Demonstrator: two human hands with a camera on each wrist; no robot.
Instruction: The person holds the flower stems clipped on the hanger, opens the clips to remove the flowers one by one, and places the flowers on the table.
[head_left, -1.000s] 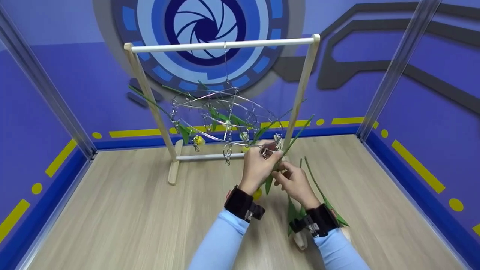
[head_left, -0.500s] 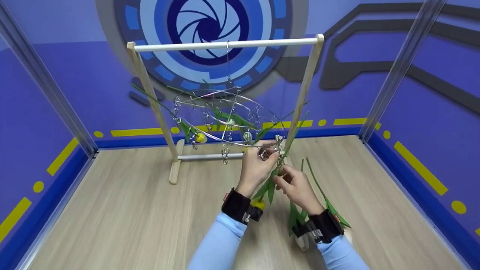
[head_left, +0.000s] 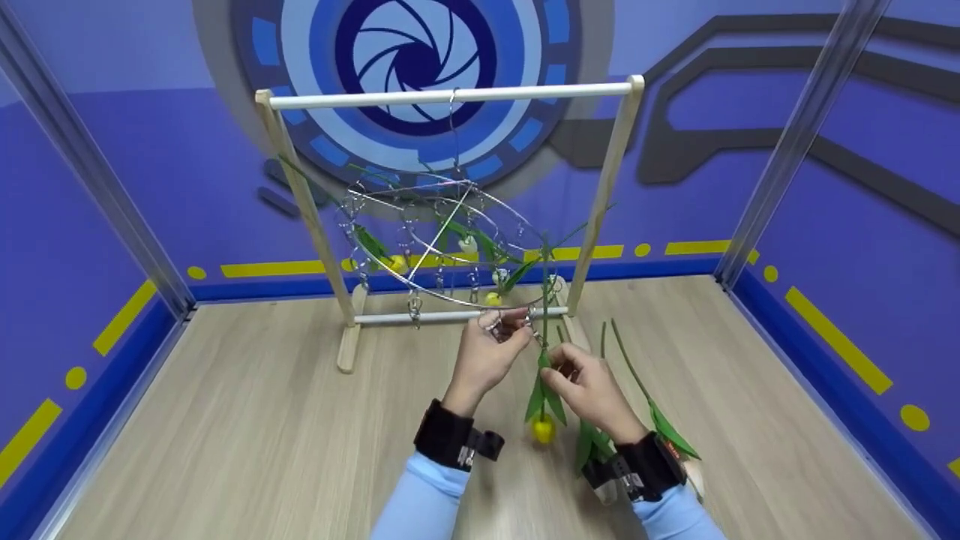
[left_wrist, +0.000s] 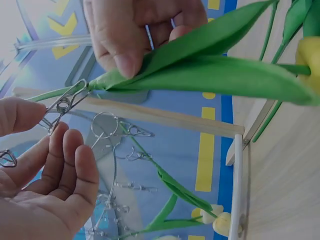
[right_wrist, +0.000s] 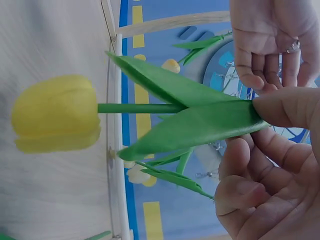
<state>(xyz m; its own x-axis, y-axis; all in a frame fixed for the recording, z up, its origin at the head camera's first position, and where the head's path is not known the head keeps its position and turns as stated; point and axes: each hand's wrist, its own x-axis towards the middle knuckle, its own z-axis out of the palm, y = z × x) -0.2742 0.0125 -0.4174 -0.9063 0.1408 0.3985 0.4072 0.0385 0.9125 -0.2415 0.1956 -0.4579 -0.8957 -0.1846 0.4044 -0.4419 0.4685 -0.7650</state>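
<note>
A yellow artificial tulip [head_left: 544, 430] hangs bloom down below the front right of a round wire drying hanger [head_left: 442, 240]. At the base of its leaves, my right hand [head_left: 592, 386] pinches it between thumb and fingers, plainly seen in the right wrist view. My left hand [head_left: 487, 356] pinches the handles of a wire clothes peg [left_wrist: 62, 105], whose tip meets the green stem [left_wrist: 47, 95] just above the leaves. Another peg [left_wrist: 7, 158] lies against the left hand, near the base of its fingers. Several other tulips, such as a yellow one [head_left: 396, 263], hang from the hanger.
A wooden rack [head_left: 619, 172] with a white top bar [head_left: 360, 98] carries the hanger. More tulips [head_left: 660, 424] lie on the table beside and beneath my right forearm. Purple panels [head_left: 135, 150] stand behind and at both sides.
Both hands have come a little left and down, the left more so. The tulip has turned from slanted to nearly upright, its bloom now in plain sight. The hanger has tilted and turned.
</note>
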